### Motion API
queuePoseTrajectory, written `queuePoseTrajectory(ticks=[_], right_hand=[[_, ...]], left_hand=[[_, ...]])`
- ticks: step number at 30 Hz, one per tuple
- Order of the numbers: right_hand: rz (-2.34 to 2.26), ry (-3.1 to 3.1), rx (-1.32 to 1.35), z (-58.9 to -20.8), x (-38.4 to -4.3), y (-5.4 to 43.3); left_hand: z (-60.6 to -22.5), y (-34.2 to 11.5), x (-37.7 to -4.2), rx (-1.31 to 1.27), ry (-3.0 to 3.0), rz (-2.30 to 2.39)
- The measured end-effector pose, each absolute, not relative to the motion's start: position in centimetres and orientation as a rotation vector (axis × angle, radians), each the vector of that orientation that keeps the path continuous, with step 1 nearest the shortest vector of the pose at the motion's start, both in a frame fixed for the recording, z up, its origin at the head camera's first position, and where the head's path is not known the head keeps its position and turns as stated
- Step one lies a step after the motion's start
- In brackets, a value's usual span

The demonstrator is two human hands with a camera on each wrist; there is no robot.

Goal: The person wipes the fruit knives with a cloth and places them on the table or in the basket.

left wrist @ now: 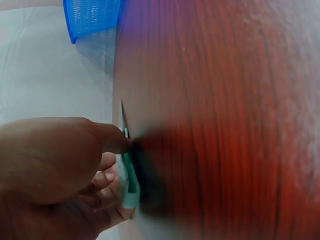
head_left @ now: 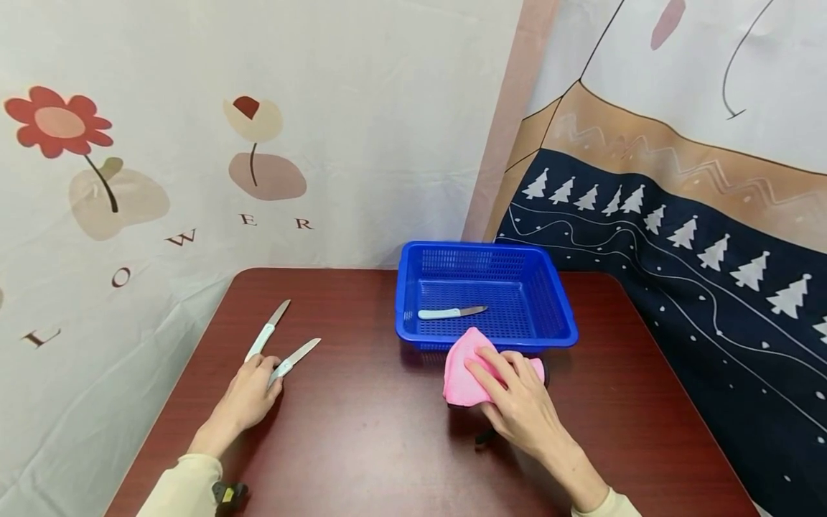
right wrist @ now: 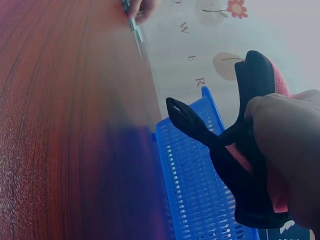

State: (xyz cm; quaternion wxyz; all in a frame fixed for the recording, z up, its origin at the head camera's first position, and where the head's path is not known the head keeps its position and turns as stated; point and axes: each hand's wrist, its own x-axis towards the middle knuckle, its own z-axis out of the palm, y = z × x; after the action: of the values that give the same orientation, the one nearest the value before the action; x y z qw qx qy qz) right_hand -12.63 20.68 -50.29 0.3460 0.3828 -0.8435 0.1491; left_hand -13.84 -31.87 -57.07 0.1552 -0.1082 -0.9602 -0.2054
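- Pinching the inner knife [head_left: 302, 353] by its handle with thumb and fingers of the left hand [head_left: 248, 395], over the left part of the table [head_left: 375, 445].
- Extending blade-first from that grip, away and to the right along its long axis, with the basket [head_left: 465, 267] farther off on the right, well apart.
- Far nearer to the left hand than to the right hand [head_left: 520, 402].
- Just left of the inner knife, note the outer knife [head_left: 268, 332], handle end right by the same fingers; cannot tell whether touching.
- Inside the basket, see a third knife [head_left: 446, 314], lying crosswise, blade rightward.
- Gripping a pink item [head_left: 465, 373] with the right hand, black underside and loop [right wrist: 190, 117] below, just before the basket's near rim: partly hiding it, possibly obstructing access from the front.
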Motion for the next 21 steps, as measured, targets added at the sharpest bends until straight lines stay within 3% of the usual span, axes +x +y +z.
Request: queuePoseTrajectory(ticks=[5, 10, 17, 21], right_hand=[[0.381, -2.204, 0.987, -50.2, -12.6, 20.7], [0.384, -2.21, 0.978, -50.0, -12.5, 20.8], [0.381, -2.23, 0.959, -49.5, -12.5, 20.9], [0.38, -2.201, 0.96, -49.2, -12.7, 20.6]], left_hand=[[-60.6, -33.1, -15.2, -0.34, -2.683, -0.596], [-60.2, -32.6, -15.2, -0.357, -2.675, -0.639], [-52.0, -27.4, -13.4, -0.354, -2.656, -0.671], [-49.6, -25.1, -14.0, -0.388, -2.61, -0.698]])
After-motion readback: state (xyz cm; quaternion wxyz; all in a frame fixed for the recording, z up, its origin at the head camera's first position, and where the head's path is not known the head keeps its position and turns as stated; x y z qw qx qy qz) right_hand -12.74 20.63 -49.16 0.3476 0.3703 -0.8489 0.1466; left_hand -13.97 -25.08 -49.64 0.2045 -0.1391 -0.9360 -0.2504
